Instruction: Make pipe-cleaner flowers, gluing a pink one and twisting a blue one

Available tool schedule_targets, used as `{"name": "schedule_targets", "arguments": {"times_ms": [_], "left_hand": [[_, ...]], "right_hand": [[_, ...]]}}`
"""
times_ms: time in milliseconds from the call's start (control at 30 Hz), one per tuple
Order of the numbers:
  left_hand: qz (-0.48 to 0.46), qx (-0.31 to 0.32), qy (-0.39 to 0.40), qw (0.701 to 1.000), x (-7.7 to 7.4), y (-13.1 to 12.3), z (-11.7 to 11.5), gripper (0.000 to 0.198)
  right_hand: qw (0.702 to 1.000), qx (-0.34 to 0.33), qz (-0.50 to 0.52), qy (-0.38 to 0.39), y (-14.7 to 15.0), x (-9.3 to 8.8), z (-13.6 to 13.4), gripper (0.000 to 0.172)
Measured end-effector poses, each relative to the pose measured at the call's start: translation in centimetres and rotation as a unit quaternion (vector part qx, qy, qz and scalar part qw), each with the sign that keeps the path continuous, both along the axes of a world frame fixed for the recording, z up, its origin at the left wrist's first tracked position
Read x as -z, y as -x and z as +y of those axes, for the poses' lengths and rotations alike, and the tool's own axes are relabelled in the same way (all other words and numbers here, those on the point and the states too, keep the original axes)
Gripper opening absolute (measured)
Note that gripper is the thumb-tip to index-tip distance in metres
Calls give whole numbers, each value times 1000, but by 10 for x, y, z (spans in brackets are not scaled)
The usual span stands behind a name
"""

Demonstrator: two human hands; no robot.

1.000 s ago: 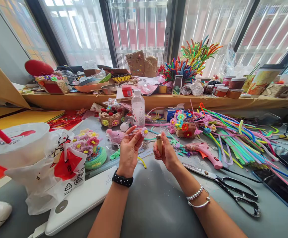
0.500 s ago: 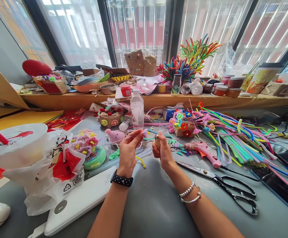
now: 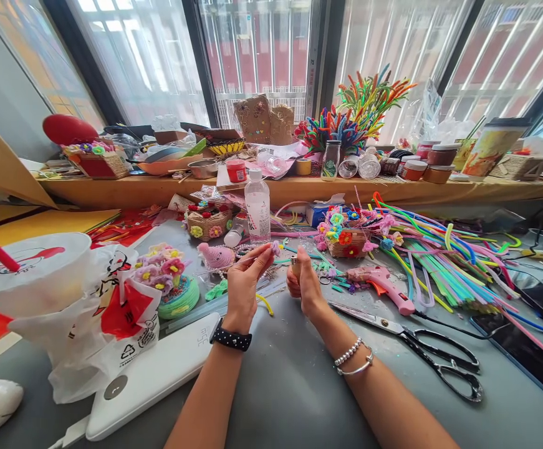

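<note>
A small lilac pipe-cleaner flower point(image 3: 276, 248) is pinched between the thumb and fingertips of my left hand point(image 3: 244, 277), its head poking out on the right. A few centimetres away, my right hand point(image 3: 308, 285) is wrapped around a lighter point(image 3: 294, 264), held upright with the thumb near its metal top. No flame can be made out. Behind my left hand lies a pink crocheted piece point(image 3: 216, 256). Right of my right hand sit a pink hot glue gun point(image 3: 383, 284) and large black-handled scissors point(image 3: 421, 346).
A water bottle point(image 3: 257, 209) stands behind my hands. To the left are a bagged drink cup point(image 3: 32, 274), a flower pot ornament point(image 3: 177, 298) and a white power bank point(image 3: 154, 377). At right lie pipe cleaners point(image 3: 458, 274), a flower basket point(image 3: 348, 242) and a phone point(image 3: 528, 358).
The view has shifted slightly. My left hand has moved a little to the right, and the flower shows more beyond the fingertips. My right hand still grips the lighter.
</note>
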State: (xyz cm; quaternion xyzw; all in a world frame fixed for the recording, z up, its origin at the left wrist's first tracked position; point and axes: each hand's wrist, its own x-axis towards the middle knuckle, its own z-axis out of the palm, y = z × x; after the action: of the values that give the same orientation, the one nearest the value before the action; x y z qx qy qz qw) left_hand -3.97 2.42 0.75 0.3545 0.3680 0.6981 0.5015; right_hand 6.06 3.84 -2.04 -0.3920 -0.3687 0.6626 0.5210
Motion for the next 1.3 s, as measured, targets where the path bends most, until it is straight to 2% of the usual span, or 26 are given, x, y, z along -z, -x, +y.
{"name": "schedule_targets", "arguments": {"times_ms": [1300], "left_hand": [[7,-12,6,1000,2,-5,0,17]], "right_hand": [[999,16,-25,20,0,-3,-3,53]]}}
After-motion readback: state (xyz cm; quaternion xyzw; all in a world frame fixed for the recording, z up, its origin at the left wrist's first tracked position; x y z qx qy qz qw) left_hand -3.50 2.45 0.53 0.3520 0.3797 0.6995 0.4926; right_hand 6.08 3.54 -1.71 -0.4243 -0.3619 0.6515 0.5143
